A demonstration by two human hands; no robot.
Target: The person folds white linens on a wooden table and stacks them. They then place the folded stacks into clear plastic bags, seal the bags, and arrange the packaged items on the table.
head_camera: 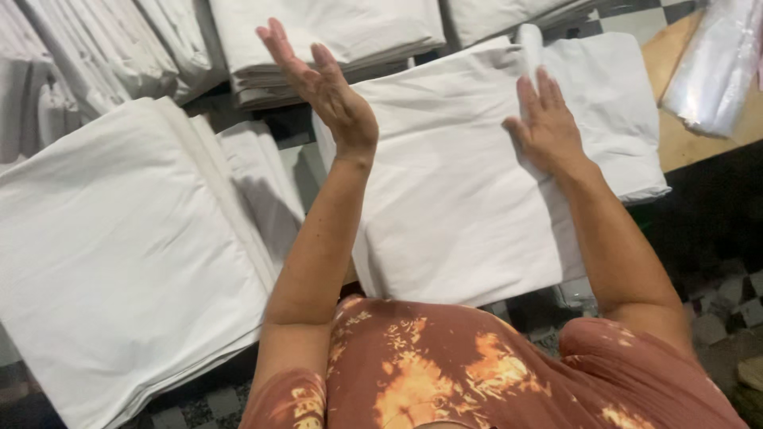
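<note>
A stack of folded white sheets (pixel 453 206) lies straight in front of me. My right hand (pixel 544 127) rests flat on its upper right part, fingers together, next to a small raised fold of cloth (pixel 529 44). My left hand (pixel 322 83) is lifted above the stack's left edge, palm open and fingers spread, holding nothing.
A larger pile of folded white cloth (pixel 119 246) lies to the left. More white stacks (pixel 334 32) line the far side. A wooden table (pixel 675 135) with clear plastic bags (pixel 715 63) stands at the right. Dark tiled floor (pixel 715 310) shows below.
</note>
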